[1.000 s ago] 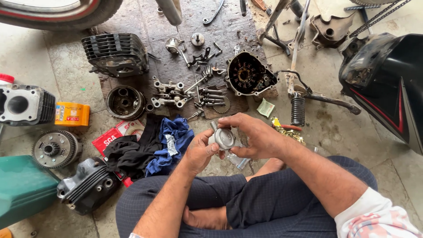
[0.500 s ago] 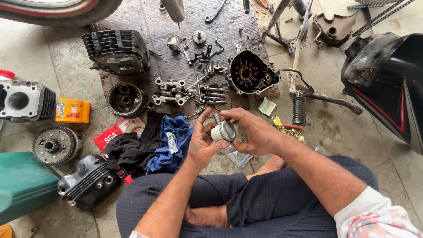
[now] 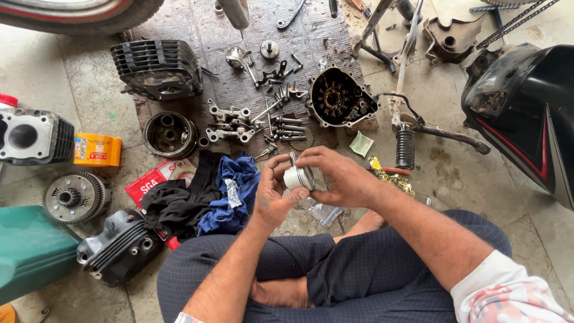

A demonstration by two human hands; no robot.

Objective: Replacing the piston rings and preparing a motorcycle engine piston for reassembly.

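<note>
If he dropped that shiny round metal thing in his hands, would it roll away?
Probably. The piston is a short smooth cylinder, so on its side it would likely roll. It looks like solid metal, so likely stiff and fairly heavy for its size. Both the left hand and right hand grip it.

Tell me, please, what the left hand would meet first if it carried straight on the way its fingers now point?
The left hand points up and away from the person. Past the silver piston it holds, it would probably first meet the loose bolts and shafts on the mat, though depth is unclear.
</note>
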